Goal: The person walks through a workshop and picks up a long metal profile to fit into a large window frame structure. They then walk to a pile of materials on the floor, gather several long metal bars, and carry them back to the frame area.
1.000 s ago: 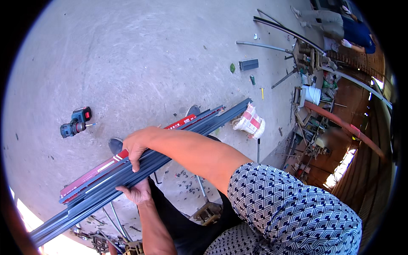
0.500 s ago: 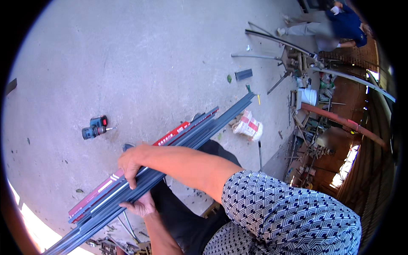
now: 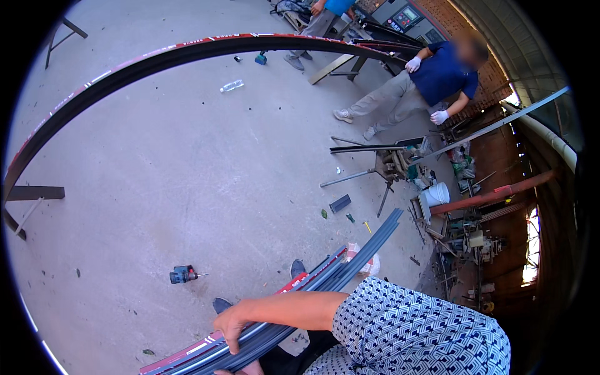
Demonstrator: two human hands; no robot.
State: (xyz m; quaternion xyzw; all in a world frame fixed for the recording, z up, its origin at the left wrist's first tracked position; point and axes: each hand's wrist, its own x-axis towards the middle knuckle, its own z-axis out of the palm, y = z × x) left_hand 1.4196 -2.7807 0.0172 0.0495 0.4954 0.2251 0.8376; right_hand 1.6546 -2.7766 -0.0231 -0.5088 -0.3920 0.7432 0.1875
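Note:
A bundle of long grey metal profiles (image 3: 374,242), with red printed film on its far side, slants across my lap from lower left to upper right. My right hand (image 3: 230,326) reaches over the bundle from above, fingers closed on its edge. At the bottom border, my left hand (image 3: 251,369) grips the same bundle from the near side; its fingers are mostly hidden beneath the profiles and cut off by the picture. Beyond my right hand, my two dark shoes (image 3: 297,269) show on the concrete floor.
A cordless drill (image 3: 183,274) lies ahead on the floor. Farther off are a plastic bottle (image 3: 232,86) and a long dark profile (image 3: 156,58) on stands. To the right are a grey offcut (image 3: 340,203), a white bucket (image 3: 436,194) and a gloved co-worker (image 3: 437,78).
The view has tilted up, bringing the long dark profile and two people into fuller sight. My hands and the bundle now appear lower in the picture. Both hands keep their hold.

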